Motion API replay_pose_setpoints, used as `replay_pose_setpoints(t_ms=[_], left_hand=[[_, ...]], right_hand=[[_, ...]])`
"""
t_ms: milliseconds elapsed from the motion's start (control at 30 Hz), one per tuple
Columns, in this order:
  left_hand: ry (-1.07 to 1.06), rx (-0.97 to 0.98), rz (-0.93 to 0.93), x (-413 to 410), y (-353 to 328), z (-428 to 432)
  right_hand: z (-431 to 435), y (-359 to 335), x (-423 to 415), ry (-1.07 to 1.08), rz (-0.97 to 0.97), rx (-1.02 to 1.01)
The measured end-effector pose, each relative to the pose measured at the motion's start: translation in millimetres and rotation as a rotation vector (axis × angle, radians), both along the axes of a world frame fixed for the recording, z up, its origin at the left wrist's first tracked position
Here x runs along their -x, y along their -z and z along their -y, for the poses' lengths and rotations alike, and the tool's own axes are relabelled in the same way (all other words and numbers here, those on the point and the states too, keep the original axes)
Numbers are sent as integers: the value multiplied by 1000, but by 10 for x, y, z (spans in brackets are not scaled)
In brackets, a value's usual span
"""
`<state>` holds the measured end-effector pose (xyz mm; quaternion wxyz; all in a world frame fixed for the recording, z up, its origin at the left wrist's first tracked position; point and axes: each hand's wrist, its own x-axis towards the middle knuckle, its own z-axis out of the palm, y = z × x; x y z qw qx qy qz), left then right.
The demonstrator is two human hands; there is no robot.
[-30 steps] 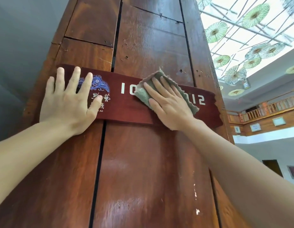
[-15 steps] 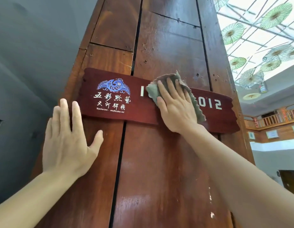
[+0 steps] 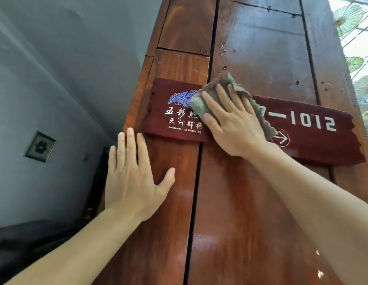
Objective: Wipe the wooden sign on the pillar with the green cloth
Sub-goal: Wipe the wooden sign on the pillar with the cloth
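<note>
A dark red wooden sign (image 3: 314, 145) with white lettering, "1012" and an arrow is fixed across a tall brown wooden pillar (image 3: 261, 48). My right hand (image 3: 232, 122) lies flat on the green cloth (image 3: 205, 103), pressing it against the sign's middle-left part, over the blue emblem and part of the lettering. My left hand (image 3: 133, 177) rests flat with fingers spread on the pillar just below the sign's left end, holding nothing.
A grey wall (image 3: 55, 79) stands left of the pillar with a small framed square plaque (image 3: 40, 146). Green paper umbrellas (image 3: 347, 17) hang under a bright glass roof at the upper right.
My right hand slid the cloth leftward along the sign, uncovering the "1012" and the arrow. My left hand came off the sign's left end and dropped to the pillar below it.
</note>
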<state>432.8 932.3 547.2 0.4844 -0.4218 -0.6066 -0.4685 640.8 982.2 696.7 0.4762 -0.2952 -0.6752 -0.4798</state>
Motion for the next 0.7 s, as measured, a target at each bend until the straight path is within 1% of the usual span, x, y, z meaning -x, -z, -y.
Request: replay_pose_setpoints(t_ms=[67,100,133,167,200,267,333,367,400,433,467,533,567,600,633,700], left_hand=[[2,0,-1,86,54,25],[5,-2,-2,122,63,43],[5,-7,-3,149,66,59],[2,-12,-5,168,67,71],[-3,-11,-12,181,67,80],[-3,7,-37,188,79,93],[5,25,-53,182,141,96],[7,29,-54,174,190,89],[6,33,-54,163,244,79],[3,38,-56,154,304,67],[5,42,-58,146,362,56],[5,41,-63,156,404,48],[1,38,-67,169,387,51],[0,31,-66,169,372,57],[2,25,-65,160,363,64],[1,32,-75,162,340,75]], right_hand=[[-2,-188,58,-58,-267,143],[22,-206,186,-80,-365,182],[70,-167,369,-92,-402,187],[126,-82,563,-100,-368,165],[179,42,749,-107,-277,112],[239,298,981,-100,-16,-29],[253,329,927,-90,225,-83],[246,228,829,-80,292,-79],[213,111,729,-73,292,-69],[182,-2,627,-66,206,-38],[155,-99,546,-70,37,31],[140,-178,568,-122,-393,192],[176,-144,701,-120,-524,224],[228,-71,898,-106,-543,204],[283,39,1106,-108,-466,149],[392,264,1438,-146,-182,1]])
